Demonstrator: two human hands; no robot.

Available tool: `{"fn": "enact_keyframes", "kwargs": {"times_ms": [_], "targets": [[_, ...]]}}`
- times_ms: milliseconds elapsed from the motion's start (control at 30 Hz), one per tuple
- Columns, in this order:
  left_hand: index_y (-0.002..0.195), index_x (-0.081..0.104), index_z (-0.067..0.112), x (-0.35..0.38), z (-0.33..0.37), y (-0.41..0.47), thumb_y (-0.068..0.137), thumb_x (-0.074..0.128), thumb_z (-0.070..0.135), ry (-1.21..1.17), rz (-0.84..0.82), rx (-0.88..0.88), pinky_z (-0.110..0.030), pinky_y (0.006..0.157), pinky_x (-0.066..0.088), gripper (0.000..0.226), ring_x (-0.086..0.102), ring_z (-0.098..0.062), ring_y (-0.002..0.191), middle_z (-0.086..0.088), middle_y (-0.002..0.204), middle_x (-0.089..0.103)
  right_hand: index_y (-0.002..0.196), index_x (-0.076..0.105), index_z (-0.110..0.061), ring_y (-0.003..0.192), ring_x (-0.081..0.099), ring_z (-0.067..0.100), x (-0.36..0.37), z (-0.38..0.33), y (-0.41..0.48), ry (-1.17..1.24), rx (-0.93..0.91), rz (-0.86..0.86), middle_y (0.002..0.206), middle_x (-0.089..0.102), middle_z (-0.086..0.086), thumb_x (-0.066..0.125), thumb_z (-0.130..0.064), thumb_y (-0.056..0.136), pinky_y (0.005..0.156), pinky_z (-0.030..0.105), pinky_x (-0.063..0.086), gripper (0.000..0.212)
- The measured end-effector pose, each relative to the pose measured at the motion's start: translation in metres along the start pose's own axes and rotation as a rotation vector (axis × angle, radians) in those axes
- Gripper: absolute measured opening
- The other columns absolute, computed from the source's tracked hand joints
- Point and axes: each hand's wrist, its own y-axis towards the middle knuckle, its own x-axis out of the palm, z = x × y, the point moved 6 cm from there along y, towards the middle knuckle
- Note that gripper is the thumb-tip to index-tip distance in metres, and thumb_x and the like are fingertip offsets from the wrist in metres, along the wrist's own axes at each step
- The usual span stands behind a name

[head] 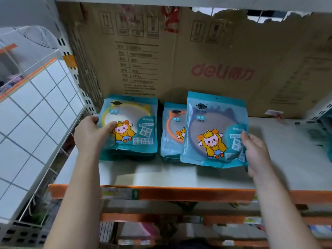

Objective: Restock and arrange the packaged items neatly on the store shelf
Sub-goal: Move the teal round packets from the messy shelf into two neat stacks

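Three teal mirror packs are at the shelf (pixel 170 174). A stack topped by a yellow-rimmed mirror pack (pixel 133 126) lies at the left; my left hand (pixel 91 134) grips its left edge, thumb on top. In the middle lies an orange-rimmed mirror pack (pixel 171 130), partly covered. My right hand (pixel 255 151) holds a grey-rimmed mirror pack (pixel 212 130) by its right edge, tilted up and overlapping the orange one.
A large brown Deli carton (pixel 197 60) fills the back of the shelf. An orange price rail (pixel 179 194) runs along the front edge. A white wire grid panel (pixel 36 123) stands at the left. More teal packs (pixel 323 133) sit at the far right.
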Motion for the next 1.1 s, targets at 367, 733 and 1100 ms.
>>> {"fn": "enact_keyframes", "kwargs": {"times_ms": [367, 733, 1100], "targets": [[0.124, 0.061, 0.007, -0.001, -0.007, 0.006, 0.076, 0.073, 0.052, 0.184, 0.071, 0.033, -0.045, 0.079, 0.045, 0.068, 0.054, -0.035, 0.112, -0.016, 0.121, 0.059, 0.098, 0.064, -0.018, 0.074, 0.072, 0.01, 0.003, -0.004, -0.009, -0.022, 0.011, -0.018, 0.084, 0.075, -0.003, 0.048, -0.03, 0.1, 0.053, 0.022, 0.056, 0.02], [0.11, 0.068, 0.008, 0.033, 0.041, -0.063, 0.093, 0.057, 0.032, 0.326, 0.033, 0.546, -0.043, 0.081, 0.043, 0.031, 0.059, -0.036, 0.098, -0.014, 0.107, 0.068, 0.096, 0.063, -0.014, 0.072, 0.073, 0.014, 0.034, -0.021, 0.005, -0.105, 0.046, -0.132, 0.082, 0.076, 0.0, 0.047, -0.026, 0.102, 0.05, 0.025, 0.055, 0.021], [0.115, 0.066, 0.008, 0.051, 0.031, -0.103, 0.096, 0.047, 0.029, 0.213, 0.053, 0.677, -0.041, 0.095, 0.039, 0.034, 0.057, -0.028, 0.11, -0.008, 0.117, 0.066, 0.091, 0.067, -0.016, 0.073, 0.074, 0.016, 0.063, -0.024, 0.034, -0.432, 0.058, -0.194, 0.09, 0.075, 0.006, 0.077, -0.016, 0.081, 0.056, 0.031, 0.058, 0.014]]}}
